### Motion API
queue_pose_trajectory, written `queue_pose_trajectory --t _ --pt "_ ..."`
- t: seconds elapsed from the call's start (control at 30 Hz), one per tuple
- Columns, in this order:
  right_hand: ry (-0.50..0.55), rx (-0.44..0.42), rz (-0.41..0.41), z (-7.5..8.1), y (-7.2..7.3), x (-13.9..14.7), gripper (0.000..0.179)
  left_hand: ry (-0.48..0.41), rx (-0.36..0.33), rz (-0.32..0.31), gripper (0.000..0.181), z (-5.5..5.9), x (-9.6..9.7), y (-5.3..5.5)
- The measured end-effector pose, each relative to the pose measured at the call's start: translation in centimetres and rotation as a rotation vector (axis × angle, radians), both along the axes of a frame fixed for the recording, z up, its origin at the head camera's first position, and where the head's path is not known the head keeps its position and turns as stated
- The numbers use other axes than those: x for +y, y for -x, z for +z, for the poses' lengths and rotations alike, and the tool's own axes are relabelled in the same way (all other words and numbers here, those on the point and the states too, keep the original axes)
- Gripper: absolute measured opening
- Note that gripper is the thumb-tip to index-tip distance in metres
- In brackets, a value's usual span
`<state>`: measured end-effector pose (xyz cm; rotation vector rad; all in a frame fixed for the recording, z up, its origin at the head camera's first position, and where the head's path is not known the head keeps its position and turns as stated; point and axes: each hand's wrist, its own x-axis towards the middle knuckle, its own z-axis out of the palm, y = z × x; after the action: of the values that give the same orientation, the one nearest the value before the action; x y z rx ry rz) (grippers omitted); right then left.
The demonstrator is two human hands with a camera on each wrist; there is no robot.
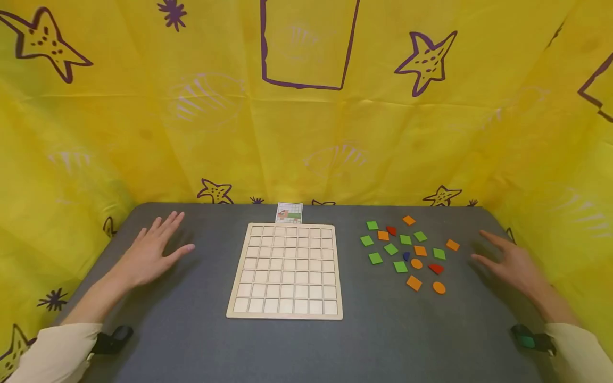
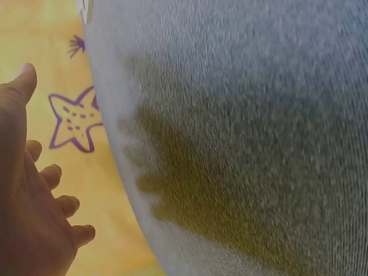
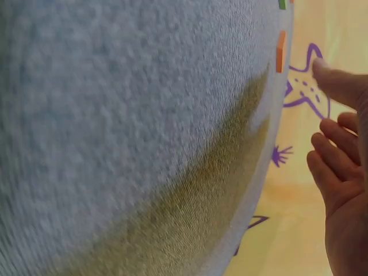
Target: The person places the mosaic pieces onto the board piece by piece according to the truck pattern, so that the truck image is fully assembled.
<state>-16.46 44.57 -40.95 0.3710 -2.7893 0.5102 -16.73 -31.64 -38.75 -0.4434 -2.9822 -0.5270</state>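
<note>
My left hand (image 1: pixel 150 252) hovers over the left side of the grey table, fingers extended and thumb spread, holding nothing. Off the right side of the loose pieces is my right hand (image 1: pixel 514 266), its fingers relaxed around no object. Between the hands lies a wooden grid board (image 1: pixel 284 319) with rows of bare square cells. A small picture card (image 1: pixel 289 213) with a coloured pattern touches or nearly touches its far edge. Right of the board are scattered flat pieces: green squares (image 1: pixel 400 267), orange squares (image 1: pixel 414 283), orange rounds (image 1: pixel 439 288), red pieces (image 1: pixel 436 269) and one dark blue piece (image 1: pixel 406 256).
The grey table (image 1: pixel 191 340) has rounded far corners. A yellow curtain (image 1: pixel 297 133) with starfish drawings hangs behind it and on both sides. Dark straps (image 1: pixel 112 340) sit at both wrists, beside light sleeves (image 1: pixel 62 351).
</note>
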Motion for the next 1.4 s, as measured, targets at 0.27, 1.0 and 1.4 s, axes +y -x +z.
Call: queue_pose_trajectory --t 0.27,1.0,1.4 --pt "0.031 0.025 0.023 0.1 -0.1 -0.3 0.071 0.023 -0.042 -0.042 0.087 0.2 2.1 -0.5" --pt "0.303 -0.052 0.072 0.8 -0.5 -4.9 0.058 0.051 -0.076 -0.198 0.096 -1.1 6.9 -3.4" --pt "0.390 -0.072 0.182 1.1 0.0 -7.8 0.053 0.037 -0.183 -0.284 0.100 -2.0 8.2 -4.5"
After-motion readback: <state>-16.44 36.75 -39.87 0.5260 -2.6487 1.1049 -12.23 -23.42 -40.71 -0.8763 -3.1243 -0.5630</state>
